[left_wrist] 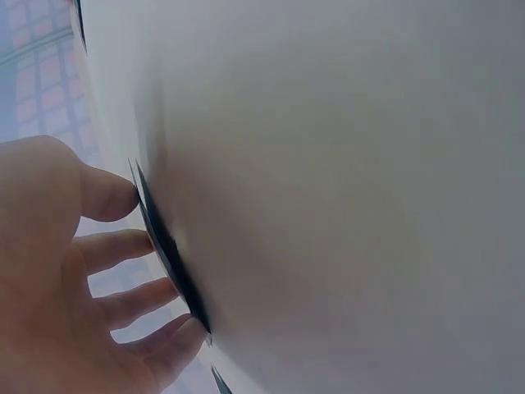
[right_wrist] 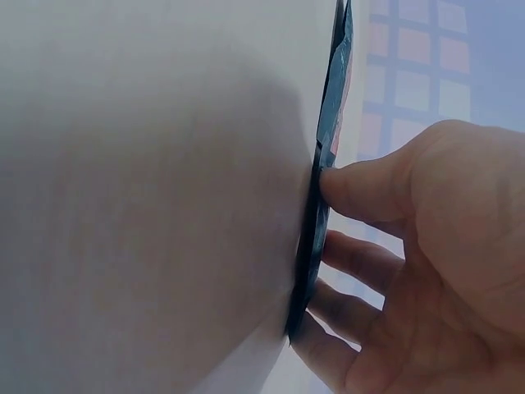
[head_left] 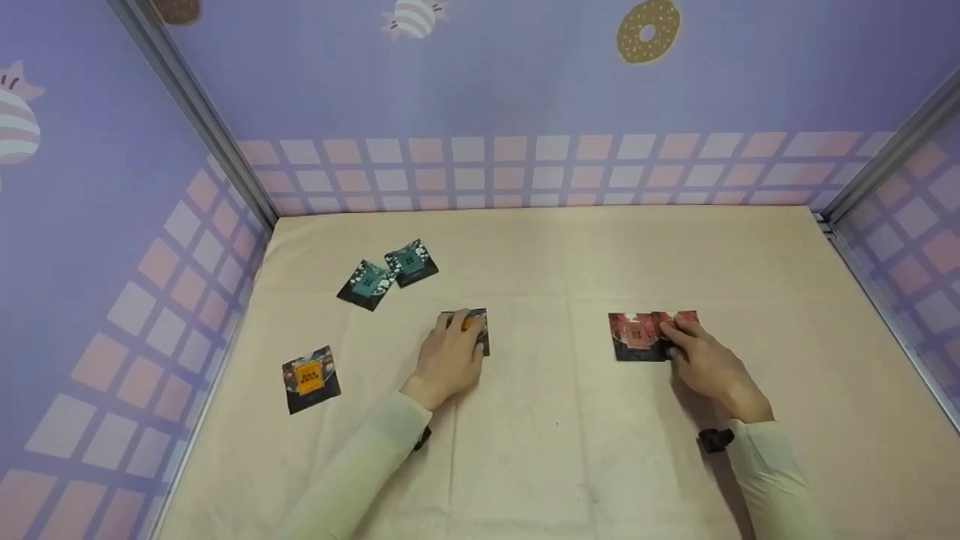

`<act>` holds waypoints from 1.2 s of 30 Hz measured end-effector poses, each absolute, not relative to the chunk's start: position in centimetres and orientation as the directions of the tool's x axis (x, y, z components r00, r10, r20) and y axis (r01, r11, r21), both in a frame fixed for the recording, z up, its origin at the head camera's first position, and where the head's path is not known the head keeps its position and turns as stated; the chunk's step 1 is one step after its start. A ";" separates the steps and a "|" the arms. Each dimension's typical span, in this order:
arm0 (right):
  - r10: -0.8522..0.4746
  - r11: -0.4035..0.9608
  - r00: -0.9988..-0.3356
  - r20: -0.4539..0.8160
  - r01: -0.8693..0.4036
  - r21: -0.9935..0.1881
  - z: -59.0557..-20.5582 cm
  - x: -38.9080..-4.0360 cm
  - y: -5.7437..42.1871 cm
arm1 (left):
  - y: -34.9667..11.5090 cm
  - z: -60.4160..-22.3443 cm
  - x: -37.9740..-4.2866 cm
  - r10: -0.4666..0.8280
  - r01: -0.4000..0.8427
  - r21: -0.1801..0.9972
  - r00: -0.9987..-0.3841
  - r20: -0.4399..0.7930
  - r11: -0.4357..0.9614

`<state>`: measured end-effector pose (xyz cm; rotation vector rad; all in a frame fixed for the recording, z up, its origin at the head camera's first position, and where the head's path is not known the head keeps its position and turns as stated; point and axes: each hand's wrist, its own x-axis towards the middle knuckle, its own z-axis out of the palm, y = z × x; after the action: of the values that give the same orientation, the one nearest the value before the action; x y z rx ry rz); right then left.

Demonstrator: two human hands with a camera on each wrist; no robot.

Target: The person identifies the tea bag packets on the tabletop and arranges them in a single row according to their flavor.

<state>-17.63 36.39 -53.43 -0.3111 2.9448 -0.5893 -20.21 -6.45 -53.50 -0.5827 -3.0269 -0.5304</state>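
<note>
On the cloth-covered table, my left hand (head_left: 448,360) holds a small square dark sachet with an orange label (head_left: 482,330), its fingers covering most of the front. In the left wrist view, the thumb and fingertips meet the sachet's thin dark edge (left_wrist: 174,261). To the right, my right hand (head_left: 709,365) grips a red-labelled sachet (head_left: 686,316), which overlaps a second red sachet (head_left: 636,337) on its left. Seen from the right wrist, the thumb and fingers span the held sachet (right_wrist: 309,246). Its underside is hidden.
Two teal-labelled sachets (head_left: 367,285) lie touching at the back left. Another orange-labelled sachet (head_left: 310,379) rests at the left. Patterned purple panels (head_left: 525,82) with metal corner posts (head_left: 199,112) enclose the table (head_left: 555,450) at the back and sides.
</note>
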 end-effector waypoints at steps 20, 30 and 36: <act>-0.218 0.899 -0.973 -0.069 -0.173 -0.401 -53.4 -17.5 36.3 | 1.0 -53.7 -19.5 0.458 0.459 0.183 -0.888 0.050 0.870; -0.199 0.908 -0.977 -0.074 -0.155 -0.390 -53.4 -17.6 36.2 | 3.3 -53.8 -19.9 0.473 0.470 0.103 -0.881 0.003 0.876; -0.200 0.906 -0.976 -0.091 -0.148 -0.396 -53.5 -17.6 36.2 | 4.3 -53.7 -19.7 0.481 0.479 0.056 -0.877 -0.014 0.876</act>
<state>-17.65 36.16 -53.45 -0.2696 2.9404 -0.5964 -19.74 4.31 -53.70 -0.7858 -3.0693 -0.0807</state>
